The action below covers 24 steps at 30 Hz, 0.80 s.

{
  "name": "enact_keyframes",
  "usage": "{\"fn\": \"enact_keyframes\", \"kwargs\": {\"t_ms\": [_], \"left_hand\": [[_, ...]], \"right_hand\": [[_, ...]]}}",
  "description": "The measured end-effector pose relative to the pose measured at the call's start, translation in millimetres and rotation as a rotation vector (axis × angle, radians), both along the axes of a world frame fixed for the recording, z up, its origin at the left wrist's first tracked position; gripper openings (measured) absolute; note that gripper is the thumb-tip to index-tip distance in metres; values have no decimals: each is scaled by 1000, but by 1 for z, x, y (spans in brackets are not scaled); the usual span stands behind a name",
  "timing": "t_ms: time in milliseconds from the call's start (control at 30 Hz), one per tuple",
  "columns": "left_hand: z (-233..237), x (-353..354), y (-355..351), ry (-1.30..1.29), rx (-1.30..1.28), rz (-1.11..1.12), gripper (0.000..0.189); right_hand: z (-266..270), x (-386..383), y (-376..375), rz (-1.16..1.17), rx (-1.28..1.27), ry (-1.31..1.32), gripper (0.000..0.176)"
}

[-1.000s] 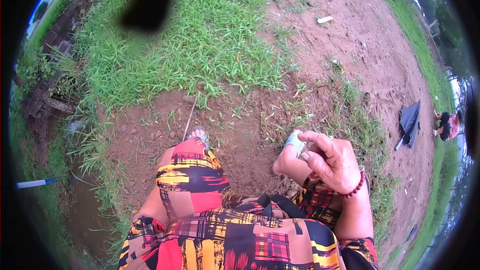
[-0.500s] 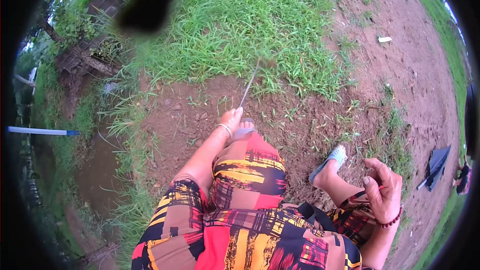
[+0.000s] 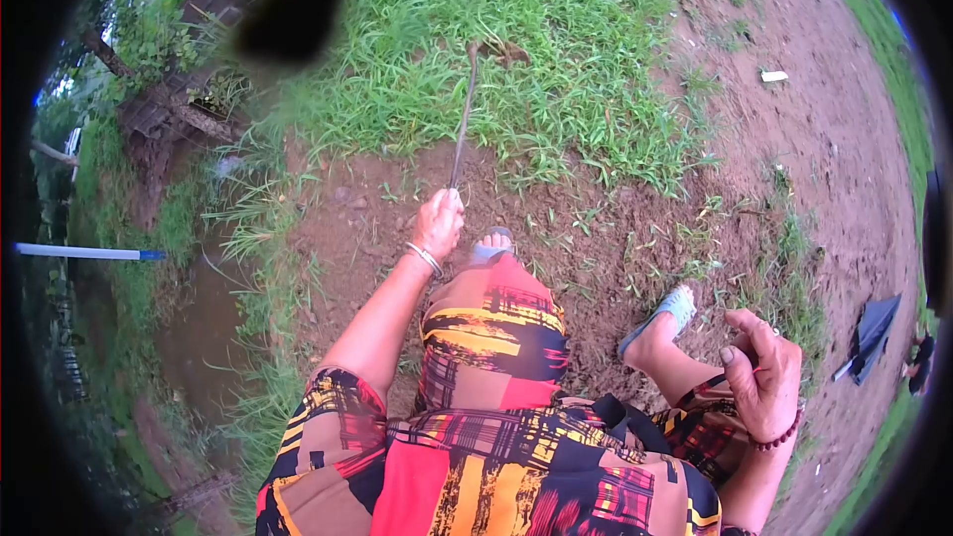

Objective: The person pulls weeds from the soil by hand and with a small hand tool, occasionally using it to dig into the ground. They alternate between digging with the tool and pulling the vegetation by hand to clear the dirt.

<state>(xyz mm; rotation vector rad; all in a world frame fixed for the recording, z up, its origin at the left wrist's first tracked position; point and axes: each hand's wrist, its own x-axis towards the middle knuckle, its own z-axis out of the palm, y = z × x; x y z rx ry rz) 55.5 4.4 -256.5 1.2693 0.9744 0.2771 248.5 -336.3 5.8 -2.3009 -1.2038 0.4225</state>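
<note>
My left hand (image 3: 439, 224), with a pale bangle at the wrist, is closed round the handle of a long thin tool (image 3: 464, 119). The tool slants up and away, and its brown head (image 3: 506, 52) is over the green grass (image 3: 556, 89). My right hand (image 3: 764, 379), with a dark red bead bracelet, is held above my right knee at the lower right. Its fingers are curled with the thumb near them; whether anything is between them is hidden.
Bare soil (image 3: 347, 208) surrounds my sandalled feet. Muddy water (image 3: 204, 347) and a tree trunk (image 3: 189, 121) are on the left. A blue-white pole (image 3: 89, 252) juts in there. On the right dirt lie a dark umbrella-like object (image 3: 872, 335) and a white scrap (image 3: 774, 76).
My left hand has moved up and slightly left, and the tool's head has risen farther out over the grass. My right hand has stayed nearly in place.
</note>
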Motion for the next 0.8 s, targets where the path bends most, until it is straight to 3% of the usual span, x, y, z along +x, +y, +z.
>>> {"fn": "enact_keyframes", "kwargs": {"t_ms": [67,100,167,233,267,300,333,500,567,633,700,733,800], "left_hand": [[-2,26,0,-5,423,-17,30],[-19,31,-2,-2,422,-22,30],[-67,32,-6,427,827,-44,30],[-90,-5,-15,902,521,-458,37],[-73,-24,-31,941,417,-382,38],[-143,-63,-26,942,420,-378,38],[-207,-108,-26,553,171,-267,39],[-82,-95,-37,793,483,-371,37],[-54,-70,-26,509,603,-128,31],[-34,-33,-10,387,631,-37,27],[15,8,-10,225,368,29,17],[4,17,-6,223,368,29,17],[-43,25,4,188,750,-11,20]], "right_hand": [[-1,1,-2,2,-12,-4,32],[-2,2,-2,-13,-26,-2,31],[-3,1,-1,-30,-42,7,31],[-1,2,2,-24,-80,68,31],[-1,4,2,-21,-79,66,31],[-2,6,1,2,-65,36,31],[-4,5,-1,22,-54,14,31],[0,4,2,31,-16,43,31],[-1,4,2,60,-10,30,31],[-1,4,3,50,-10,30,30],[0,3,4,37,-9,29,30],[0,2,6,15,-23,44,29],[-2,3,6,-6,-39,54,29]]}}
